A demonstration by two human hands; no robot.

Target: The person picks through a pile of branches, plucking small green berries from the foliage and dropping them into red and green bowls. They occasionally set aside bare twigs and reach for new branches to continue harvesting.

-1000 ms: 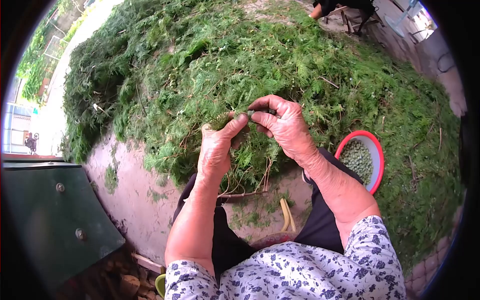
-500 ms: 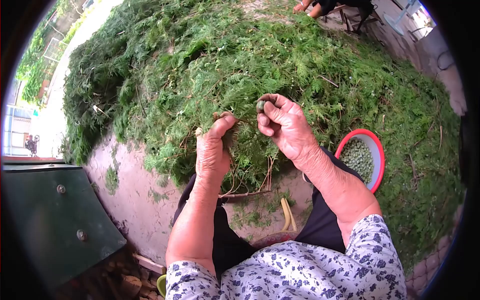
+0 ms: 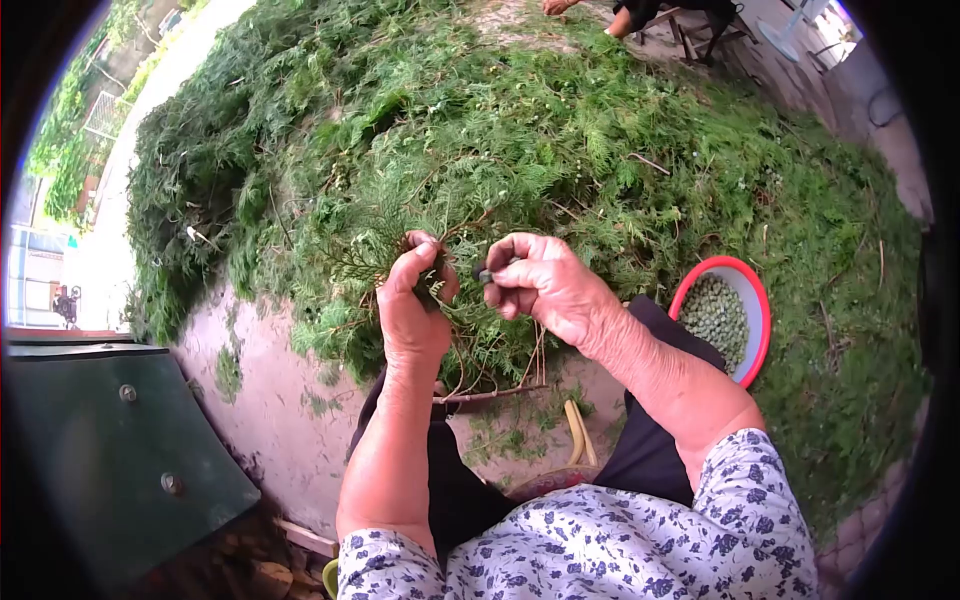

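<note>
My left hand (image 3: 415, 300) is closed on a green leafy sprig (image 3: 375, 245), whose fronds spread up and to the left of the fingers. Just to its right, my right hand (image 3: 540, 285) pinches a small round green cone (image 3: 486, 276) between thumb and fingers. The two hands are close together but apart, over a big heap of cut green branches (image 3: 600, 150). A red-rimmed bowl (image 3: 763, 320) holding many small pale green cones (image 3: 715, 315) stands to the right of my right forearm.
Dark green panel (image 3: 110, 440) with bolts at the lower left. Bare branch (image 3: 490, 395) and a yellowish curved piece (image 3: 577, 432) near my knees. Another person's hand (image 3: 558, 6) and a stool (image 3: 690, 35) at the top. A pale fan-like stand (image 3: 780, 40) at the top right.
My right hand has moved down and left, nearer my left hand. The sprig in my left hand now spreads more clearly to the left. The other person's hand has shifted left.
</note>
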